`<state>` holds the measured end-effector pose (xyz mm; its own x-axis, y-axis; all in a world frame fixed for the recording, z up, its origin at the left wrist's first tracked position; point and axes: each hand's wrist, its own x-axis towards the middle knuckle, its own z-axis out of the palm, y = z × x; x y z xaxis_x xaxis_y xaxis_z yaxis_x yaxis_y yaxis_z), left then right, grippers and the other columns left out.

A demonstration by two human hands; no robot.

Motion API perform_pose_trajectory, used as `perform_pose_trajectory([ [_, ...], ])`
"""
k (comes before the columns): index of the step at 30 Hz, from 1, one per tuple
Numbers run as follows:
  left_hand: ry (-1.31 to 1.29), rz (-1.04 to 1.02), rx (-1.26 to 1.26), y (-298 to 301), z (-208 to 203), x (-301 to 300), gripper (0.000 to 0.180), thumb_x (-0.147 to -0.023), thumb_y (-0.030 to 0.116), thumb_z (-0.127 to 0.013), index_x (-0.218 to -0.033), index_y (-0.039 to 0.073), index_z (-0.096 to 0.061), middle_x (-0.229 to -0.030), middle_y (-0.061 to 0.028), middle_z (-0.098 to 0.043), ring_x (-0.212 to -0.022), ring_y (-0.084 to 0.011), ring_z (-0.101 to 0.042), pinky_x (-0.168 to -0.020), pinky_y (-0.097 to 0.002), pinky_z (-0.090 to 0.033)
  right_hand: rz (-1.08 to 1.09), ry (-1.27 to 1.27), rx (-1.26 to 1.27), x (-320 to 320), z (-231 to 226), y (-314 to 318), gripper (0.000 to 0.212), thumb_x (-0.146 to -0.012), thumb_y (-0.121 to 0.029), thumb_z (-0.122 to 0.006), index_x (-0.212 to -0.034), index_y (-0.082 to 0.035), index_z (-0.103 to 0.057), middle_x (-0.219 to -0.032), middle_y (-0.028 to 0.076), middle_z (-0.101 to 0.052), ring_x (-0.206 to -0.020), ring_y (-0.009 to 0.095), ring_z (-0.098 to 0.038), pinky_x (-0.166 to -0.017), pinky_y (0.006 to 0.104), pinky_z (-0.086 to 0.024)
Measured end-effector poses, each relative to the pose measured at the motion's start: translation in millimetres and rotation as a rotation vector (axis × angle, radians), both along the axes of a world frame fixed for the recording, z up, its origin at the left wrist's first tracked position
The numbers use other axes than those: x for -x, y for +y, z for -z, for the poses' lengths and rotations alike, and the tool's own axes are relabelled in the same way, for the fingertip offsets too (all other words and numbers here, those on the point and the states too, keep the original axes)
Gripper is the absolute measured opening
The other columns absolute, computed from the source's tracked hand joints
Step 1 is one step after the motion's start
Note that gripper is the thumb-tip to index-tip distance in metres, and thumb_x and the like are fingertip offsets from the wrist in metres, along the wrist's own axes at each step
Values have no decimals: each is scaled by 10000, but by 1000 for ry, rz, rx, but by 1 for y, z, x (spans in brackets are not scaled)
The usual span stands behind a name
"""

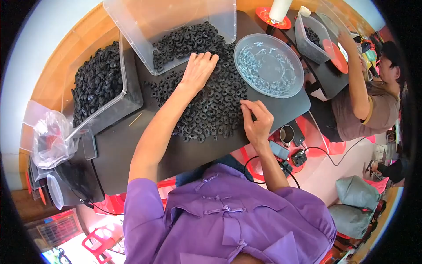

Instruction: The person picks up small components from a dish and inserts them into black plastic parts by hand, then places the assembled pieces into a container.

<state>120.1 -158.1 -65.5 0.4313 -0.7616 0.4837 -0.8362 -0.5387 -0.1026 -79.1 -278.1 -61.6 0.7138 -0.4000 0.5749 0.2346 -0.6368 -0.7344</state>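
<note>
Presently, the small black plastic oval parts with open centres (206, 115) lie in a broad, crowded spread on the dark flat bench (127, 160), running from the mouth of the large clear plastic bin (171, 9) at the far side toward the person. Orientation: along the near fringe many parts lie flat, holes facing up; long axes are mixed, some pointing away from the person, others crosswise or slanted, with no common heading. Deeper in, they overlap, and single axes are hard to read. The left hand (198, 72) reaches over the far part of the spread, back of the hand up, fingers bent down toward the parts; the fingertips are hard to make out, so cannot tell whether they grip anything. The right hand (258, 119) is at the right border of the spread, thumb and index finger drawn close at their tips; whether a part sits between them cannot be told. Left side: a deep clear plastic bin (101, 115) heaped with like parts, their directions jumbled. Right of the spread: a round clear plastic tray (268, 67) with small transparent pieces, too small to resolve. The left hand and forearm cover some parts beneath. At far right, a co-worker (367, 103) is partly cut off by the dark fisheye rim.
</note>
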Motion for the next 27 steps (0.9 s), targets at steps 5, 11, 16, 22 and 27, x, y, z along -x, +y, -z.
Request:
perform_pose_trajectory([
  [5,51,-71,-65,5,-1,-1,214,-784,34,-487,-994,76,-506,-850,-103,-551,-866,-254,-570,-758,-364,-394,30,75,-27,5,-4,-2,90,-782,7,-637,-867,1,-665,-717,116,-607,-628,194,-597,-567,293,-452],
  [11,293,-26,652,50,-17,7,183,-837,12,-536,-985,86,-614,-891,-134,-640,-743,-283,-629,-676,-367,-507,208,101,248,-25,-34,-62,113,-791,-65,-634,-882,-10,-671,-824,145,-639,-718,293,-626,-657,346,-480],
  [16,1064,-97,945,95,-31,55,189,-929,47,-479,-1029,31,-639,-832,-6,-587,-659,-66,-550,-592,-209,-486,291,372,541,-64,-13,-119,155,-752,-108,-658,-882,-26,-676,-924,150,-638,-796,346,-625,-697,403,-484],
  [22,1311,-68,1135,120,-17,93,203,-956,92,-454,-1058,9,-610,-942,-34,-577,-724,-87,-574,-666,-264,-552,190,608,446,-85,-5,-119,151,-713,-82,-660,-856,-35,-673,-812,158,-654,-795,336,-640,-707,411,-494],
  [27,1375,-39,1191,119,-9,97,190,-939,59,-477,-1055,11,-619,-923,-34,-583,-747,-102,-591,-691,-271,-550,192,466,292,-74,-13,-131,139,-728,-63,-647,-863,-51,-679,-770,144,-659,-744,304,-646,-678,381,-497],
])
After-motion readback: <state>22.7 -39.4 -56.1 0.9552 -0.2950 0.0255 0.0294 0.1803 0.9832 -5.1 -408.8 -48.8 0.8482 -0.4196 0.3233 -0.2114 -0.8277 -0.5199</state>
